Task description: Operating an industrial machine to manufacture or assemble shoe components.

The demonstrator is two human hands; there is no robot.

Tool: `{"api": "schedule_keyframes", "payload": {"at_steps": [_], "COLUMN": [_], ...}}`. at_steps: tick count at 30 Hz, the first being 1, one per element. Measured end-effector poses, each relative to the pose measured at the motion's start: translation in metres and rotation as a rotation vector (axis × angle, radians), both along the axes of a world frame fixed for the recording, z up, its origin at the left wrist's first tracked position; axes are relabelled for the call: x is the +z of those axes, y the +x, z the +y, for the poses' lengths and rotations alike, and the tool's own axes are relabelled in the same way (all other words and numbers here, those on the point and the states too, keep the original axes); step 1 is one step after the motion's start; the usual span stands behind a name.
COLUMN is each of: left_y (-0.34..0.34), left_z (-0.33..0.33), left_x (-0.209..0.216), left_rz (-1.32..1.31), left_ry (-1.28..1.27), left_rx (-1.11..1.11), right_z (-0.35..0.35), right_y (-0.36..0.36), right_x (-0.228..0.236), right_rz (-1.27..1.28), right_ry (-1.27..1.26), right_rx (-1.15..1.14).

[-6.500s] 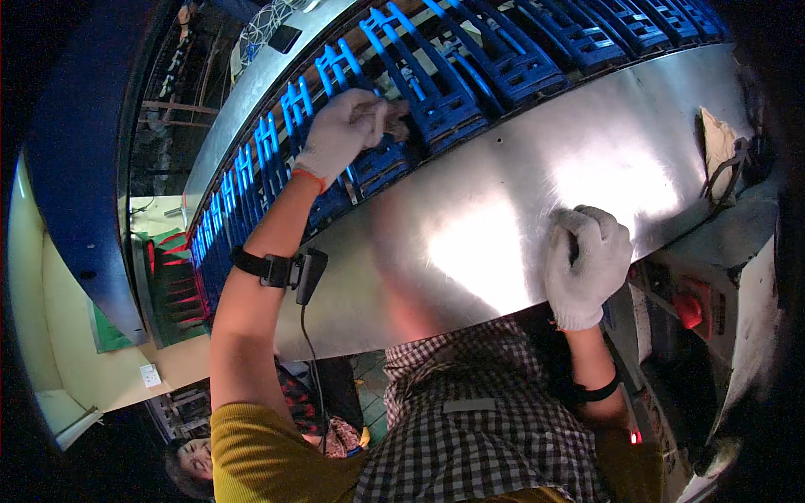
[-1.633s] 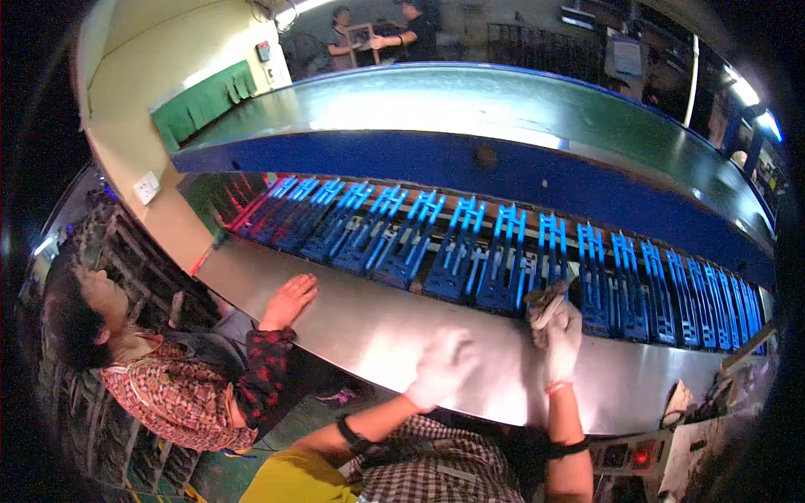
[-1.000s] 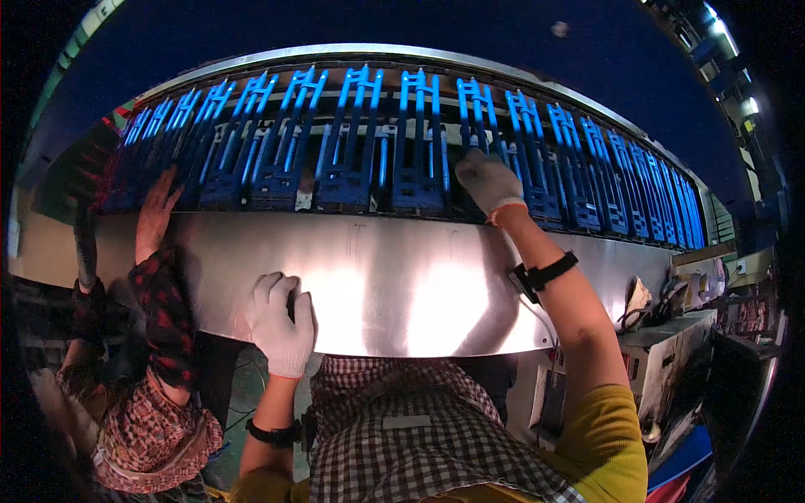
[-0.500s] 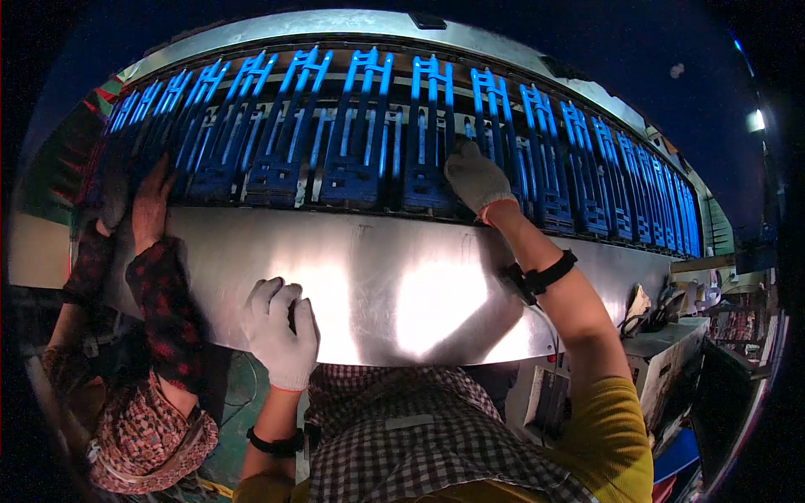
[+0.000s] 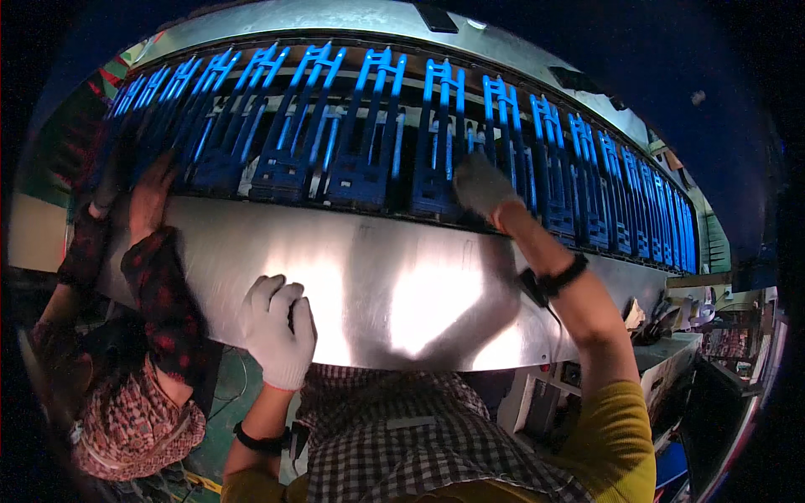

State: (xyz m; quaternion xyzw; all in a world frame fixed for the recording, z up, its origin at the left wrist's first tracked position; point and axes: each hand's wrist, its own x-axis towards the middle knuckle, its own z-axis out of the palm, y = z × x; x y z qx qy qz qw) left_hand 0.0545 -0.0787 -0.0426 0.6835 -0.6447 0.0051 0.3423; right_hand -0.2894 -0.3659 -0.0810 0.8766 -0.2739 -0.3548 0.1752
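A long row of blue forked parts stands side by side in a dark frame before me. My right hand, in a pale knitted glove, reaches in among them right of the middle. It is blurred by motion and its fingers are turned away, so whether it grips a part cannot be seen. My left hand, gloved in white, hovers over the near edge of a shiny metal panel. Its fingers are loosely bent, thumb apart, and nothing shows in it.
On the left, a co-worker's hands reach to the row's left end; a patterned hat is below. A pale metal cabinet stands right of the panel. A dark flat object lies on the far metal ledge.
The view has shifted slightly, and the row sits a little farther right in it. My right hand has dropped slightly and blurred. My left hand has stayed nearly still.
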Motion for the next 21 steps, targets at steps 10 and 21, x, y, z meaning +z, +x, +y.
{"api": "schedule_keyframes", "payload": {"at_steps": [10, 21], "left_y": [0.003, 0.004], "left_z": [0.000, -0.001], "left_x": [0.002, 0.001], "left_rz": [-0.001, -0.009], "left_ry": [0.062, 0.076], "left_rx": [-0.012, 0.011], "right_z": [-0.091, -0.203], "right_y": [-0.002, -0.028], "right_x": [-0.015, -0.004], "right_rz": [-0.936, -0.883], "right_ry": [-0.032, -0.201], "right_rx": [-0.933, -0.823]}}
